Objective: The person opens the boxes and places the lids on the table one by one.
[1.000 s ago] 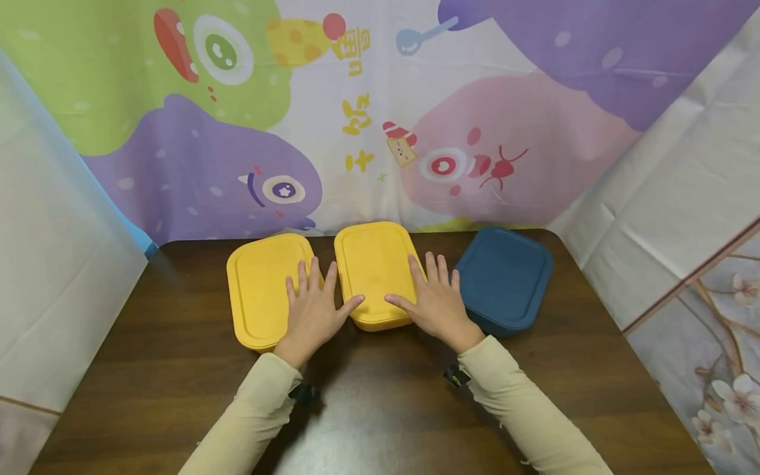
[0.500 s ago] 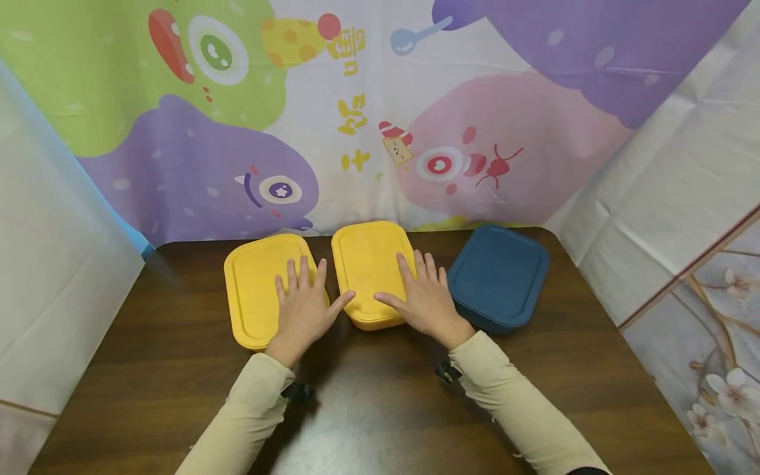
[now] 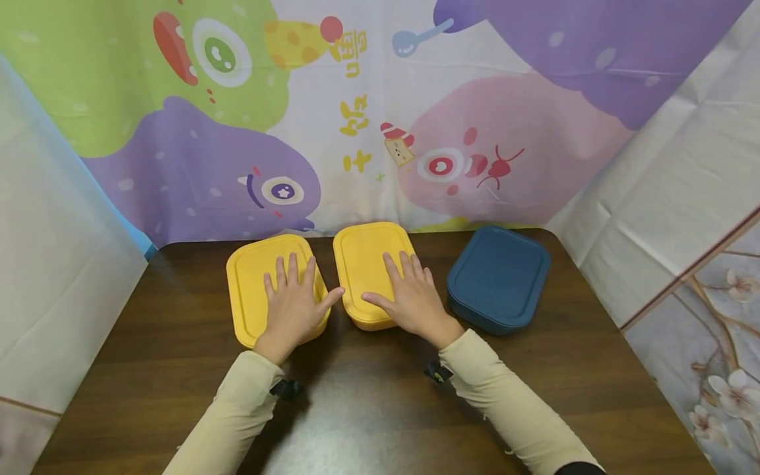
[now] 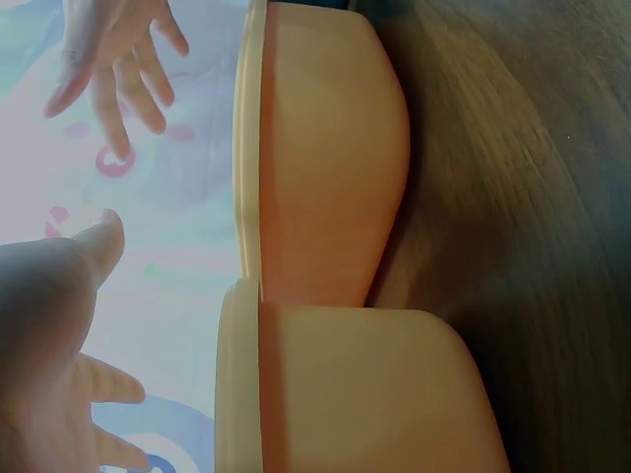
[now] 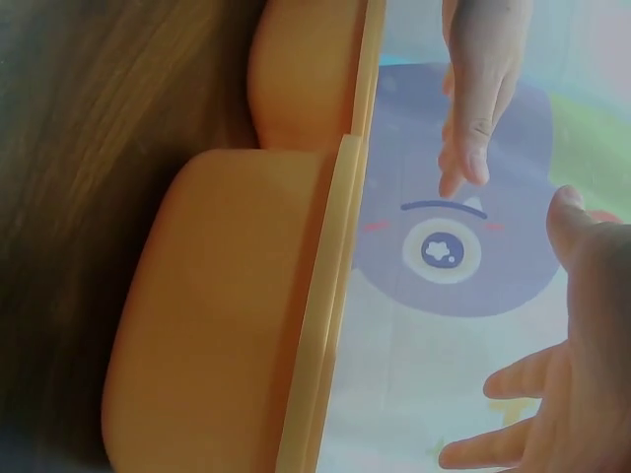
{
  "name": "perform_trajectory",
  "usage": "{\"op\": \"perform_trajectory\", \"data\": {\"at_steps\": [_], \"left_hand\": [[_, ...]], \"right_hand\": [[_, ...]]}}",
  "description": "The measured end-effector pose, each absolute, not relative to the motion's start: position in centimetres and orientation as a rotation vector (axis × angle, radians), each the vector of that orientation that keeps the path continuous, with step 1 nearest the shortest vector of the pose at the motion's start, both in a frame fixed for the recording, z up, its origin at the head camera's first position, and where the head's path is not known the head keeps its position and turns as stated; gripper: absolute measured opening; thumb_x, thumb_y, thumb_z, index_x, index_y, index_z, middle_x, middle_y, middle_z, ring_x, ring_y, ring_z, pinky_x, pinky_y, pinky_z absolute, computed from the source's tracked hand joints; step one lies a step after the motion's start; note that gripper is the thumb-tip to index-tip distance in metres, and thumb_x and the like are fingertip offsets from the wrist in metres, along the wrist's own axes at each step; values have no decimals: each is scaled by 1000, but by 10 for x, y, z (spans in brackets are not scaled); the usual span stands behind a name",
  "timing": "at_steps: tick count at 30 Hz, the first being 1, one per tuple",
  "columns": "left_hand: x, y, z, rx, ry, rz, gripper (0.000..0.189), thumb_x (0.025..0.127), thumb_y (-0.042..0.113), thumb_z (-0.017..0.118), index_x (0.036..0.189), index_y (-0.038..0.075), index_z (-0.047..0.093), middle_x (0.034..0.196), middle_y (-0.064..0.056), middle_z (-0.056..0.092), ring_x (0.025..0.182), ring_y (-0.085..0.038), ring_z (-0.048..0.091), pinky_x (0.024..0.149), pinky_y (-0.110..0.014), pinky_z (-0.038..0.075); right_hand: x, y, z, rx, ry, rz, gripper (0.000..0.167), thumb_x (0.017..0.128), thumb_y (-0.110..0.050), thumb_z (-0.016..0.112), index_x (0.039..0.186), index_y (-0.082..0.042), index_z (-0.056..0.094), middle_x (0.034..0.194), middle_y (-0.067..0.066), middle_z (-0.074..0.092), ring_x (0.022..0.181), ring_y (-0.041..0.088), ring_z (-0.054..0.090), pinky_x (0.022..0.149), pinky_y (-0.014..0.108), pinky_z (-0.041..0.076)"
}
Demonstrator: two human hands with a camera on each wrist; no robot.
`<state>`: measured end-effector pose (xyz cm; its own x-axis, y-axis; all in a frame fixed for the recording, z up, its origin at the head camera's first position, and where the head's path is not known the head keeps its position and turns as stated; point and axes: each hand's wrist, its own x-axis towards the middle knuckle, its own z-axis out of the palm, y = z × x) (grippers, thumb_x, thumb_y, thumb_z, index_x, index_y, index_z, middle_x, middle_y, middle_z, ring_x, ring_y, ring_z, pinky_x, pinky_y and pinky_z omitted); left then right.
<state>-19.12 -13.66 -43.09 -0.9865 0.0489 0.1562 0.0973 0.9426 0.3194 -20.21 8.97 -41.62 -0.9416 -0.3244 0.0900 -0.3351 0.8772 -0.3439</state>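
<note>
Three lidded containers stand in a row on the table. Above the left yellow lunch box [image 3: 252, 284] my left hand [image 3: 291, 307] hovers, fingers spread. My right hand [image 3: 415, 300] is over the right part of the middle yellow lunch box [image 3: 365, 257], its fingers also spread. Both wrist views show a gap between the hands and the lids, so neither touches a box. In the left wrist view the left hand [image 4: 44, 325] is beside the near box's lid [image 4: 237, 384], with the right hand [image 4: 123, 54] farther off. A dark blue lunch box [image 3: 499, 277] sits to the right.
The boxes stand near the back edge of a dark brown wooden table [image 3: 368, 415]. Right behind it hangs a curtain [image 3: 368, 191] printed with cartoon monsters. Pale cloth walls [image 3: 53, 277] flank both sides.
Both hands have drifted to the left, the right one away from the blue box and farther over the middle yellow one. The boxes have stayed where they were.
</note>
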Motion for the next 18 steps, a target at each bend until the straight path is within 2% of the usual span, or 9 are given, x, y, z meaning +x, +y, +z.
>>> {"op": "perform_trajectory", "data": {"at_steps": [12, 18], "left_hand": [[-189, -147, -433, -59, -2964, -593, 90, 89, 67, 52, 153, 8, 28, 160, -28, 13, 148, -49, 3, 113, -70, 2], [-190, -152, -435, -36, -2961, -591, 90, 89, 65, 52, 153, 7, 28, 159, -29, 12, 147, -50, 4, 113, -70, 2]], "right_hand": [[-203, 77, -416, 564, -3015, 575, 91, 88, -70, 47, 156, -13, 23, 159, 22, 24, 147, 42, 21, 117, 60, 22], [-205, 70, -414, 584, -3011, 597, 91, 88, -69, 49, 156, -13, 24, 158, 22, 25, 146, 43, 24, 114, 62, 25]]}}
